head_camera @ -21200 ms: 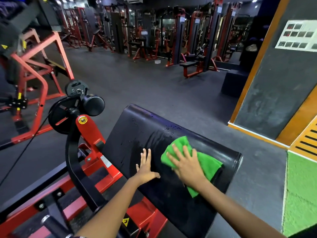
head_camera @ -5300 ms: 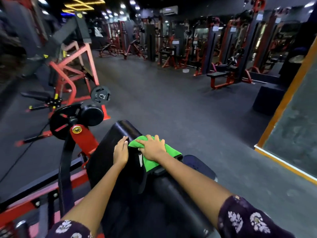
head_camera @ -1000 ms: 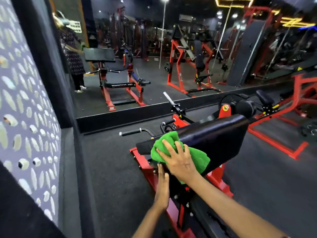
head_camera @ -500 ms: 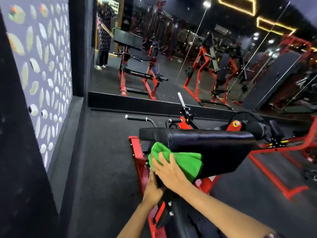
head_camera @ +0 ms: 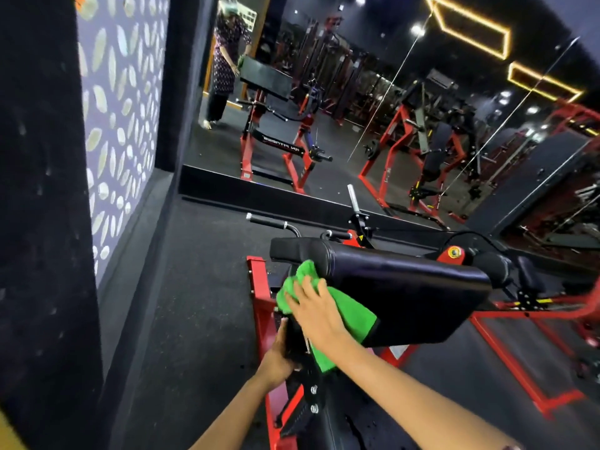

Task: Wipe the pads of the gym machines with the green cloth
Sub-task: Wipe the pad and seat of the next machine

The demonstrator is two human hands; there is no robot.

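Mirrored wall panels (head_camera: 406,102) backed the dark rubber floor (head_camera: 201,303) where a red-framed machine (head_camera: 258,287) stood. Its black pad (head_camera: 406,290) tilted across the frame. The right hand (head_camera: 319,315) lay flat, fingers spread, pressing the green cloth (head_camera: 352,315) against the pad's near left end. The left hand (head_camera: 281,354) curled its fingers around the dark support post (head_camera: 293,336) just below the pad.

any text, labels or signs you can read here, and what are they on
"KR FITNESS", seen reversed in the mirror, on the black frame bar of the reflected machine; only roughly legible.
Yellow warning triangle sticker on the machine behind the black pad: symbol only, too small to read.
Nothing readable on the green cloth.
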